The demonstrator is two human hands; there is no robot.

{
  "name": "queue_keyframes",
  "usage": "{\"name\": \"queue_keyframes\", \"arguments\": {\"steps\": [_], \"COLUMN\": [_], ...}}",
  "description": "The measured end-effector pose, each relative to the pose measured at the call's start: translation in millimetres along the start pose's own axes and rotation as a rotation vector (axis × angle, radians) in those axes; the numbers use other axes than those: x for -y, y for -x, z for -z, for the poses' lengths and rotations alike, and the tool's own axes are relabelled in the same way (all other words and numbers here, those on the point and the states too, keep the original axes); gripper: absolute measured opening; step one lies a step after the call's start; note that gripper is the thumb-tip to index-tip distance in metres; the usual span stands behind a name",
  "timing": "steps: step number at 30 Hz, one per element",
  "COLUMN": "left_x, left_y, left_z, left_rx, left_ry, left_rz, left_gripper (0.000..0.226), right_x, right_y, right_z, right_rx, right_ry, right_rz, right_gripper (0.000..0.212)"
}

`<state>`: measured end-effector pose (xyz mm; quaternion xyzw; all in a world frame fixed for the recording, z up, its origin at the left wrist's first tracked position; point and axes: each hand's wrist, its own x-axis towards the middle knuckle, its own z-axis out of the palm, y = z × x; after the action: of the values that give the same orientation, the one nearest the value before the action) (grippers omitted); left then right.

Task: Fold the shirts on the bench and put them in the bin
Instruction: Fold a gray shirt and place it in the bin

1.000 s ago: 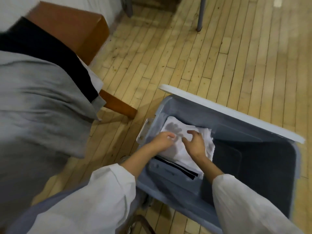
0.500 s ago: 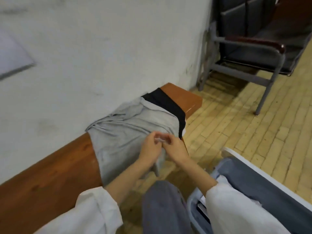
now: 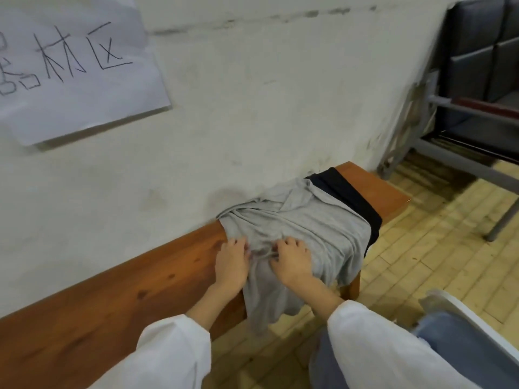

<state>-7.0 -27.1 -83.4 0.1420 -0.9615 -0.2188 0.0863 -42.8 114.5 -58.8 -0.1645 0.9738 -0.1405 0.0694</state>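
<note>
The counter (image 3: 112, 290) runs along the wall, and most of its left stretch is bare wood. That is the room to use for the fold.

The grey shirt (image 3: 323, 228) lies crumpled over the counter towards its right end. Its near part hangs off the front edge and its far part is bunched against the wall. It needs to be drawn left onto the bare wood and spread flat, so that the hanging part is up on the surface before any fold begins. Smoothing the twisted folds by the wall first should keep the creases straight.

The black shirt (image 3: 351, 197) lies under the grey one's right side, close to the right end. Lifting the grey shirt rather than dragging it should stop the black one sliding off.

The bin (image 3: 463, 318) stands on the floor off the front right corner, only partly in view.

The left hand (image 3: 231, 265) and right hand (image 3: 292, 262) sit side by side at the shirt's left part near the front edge. Their fingers are bent into the cloth and pinch up a ridge between them. Moving the grips out to the shoulders or hem would give better control.
</note>
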Motion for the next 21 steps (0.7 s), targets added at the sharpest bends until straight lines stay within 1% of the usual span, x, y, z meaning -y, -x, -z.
{"name": "queue_keyframes", "arguments": {"steps": [1, 2, 4, 5, 7, 8, 10, 11, 14, 16, 17, 18, 20, 21], "left_x": [0.4, 2.3, 1.5, -0.3, -1.2, -0.1, 4.9, 8.8, 23.8, 33.5, 40.0, 45.9, 69.1, 83.9], "left_y": [-0.8, -1.2, 3.9, 7.2, 12.2, 13.4, 12.1, 11.7, 21.8, 31.9, 38.6, 43.8, 55.5, 63.0], "left_z": [1.6, 3.0, 8.6, 11.6, 19.6, 24.8, 35.6, 41.2, 61.0, 71.5, 77.1, 80.4, 84.9, 90.0], "left_rx": [-0.038, -0.093, -0.181, -0.184, -0.119, -0.065, 0.064, 0.133, 0.339, 0.364, 0.346, 0.333, 0.330, 0.333], "left_ry": [-0.039, -0.054, 0.045, 0.121, 0.262, 0.312, 0.321, 0.267, 0.048, -0.101, -0.166, -0.226, -0.316, -0.355], "left_rz": [-0.057, -0.117, -0.223, -0.256, -0.255, -0.227, -0.210, -0.236, -0.301, -0.317, -0.308, -0.288, -0.213, -0.159], "left_gripper": [0.009, 0.005, 0.007, 0.012, 0.019, 0.018, 0.011, 0.012, 0.011, 0.004, 0.006, 0.014, 0.033, 0.040], "right_x": [-1.1, -1.3, -2.5, -1.3, 7.6, 13.5, 25.4, 30.3, 47.5, 62.6, 73.2, 81.7, 104.6, 118.2], "right_y": [0.5, 0.8, 3.6, 6.1, 12.8, 17.1, 27.1, 31.8, 46.7, 52.7, 56.1, 57.4, 63.7, 67.5], "right_z": [1.8, 3.6, 6.0, 7.9, 9.9, 9.6, 8.8, 6.6, -3.4, -10.5, -14.2, -19.0, -29.6, -35.8], "right_rx": [-0.034, -0.062, -0.114, -0.153, -0.230, -0.235, -0.180, -0.146, -0.077, -0.016, 0.010, 0.046, 0.169, 0.224], "right_ry": [-0.018, -0.028, -0.063, -0.091, -0.156, -0.180, -0.194, -0.209, -0.219, -0.166, -0.142, -0.133, -0.102, -0.057], "right_rz": [0.006, 0.018, 0.046, 0.059, 0.115, 0.147, 0.186, 0.199, 0.222, 0.207, 0.208, 0.227, 0.339, 0.422], "right_gripper": [0.027, 0.021, 0.017, 0.017, 0.010, 0.005, 0.010, 0.014, 0.037, 0.043, 0.042, 0.039, 0.026, 0.015]}}
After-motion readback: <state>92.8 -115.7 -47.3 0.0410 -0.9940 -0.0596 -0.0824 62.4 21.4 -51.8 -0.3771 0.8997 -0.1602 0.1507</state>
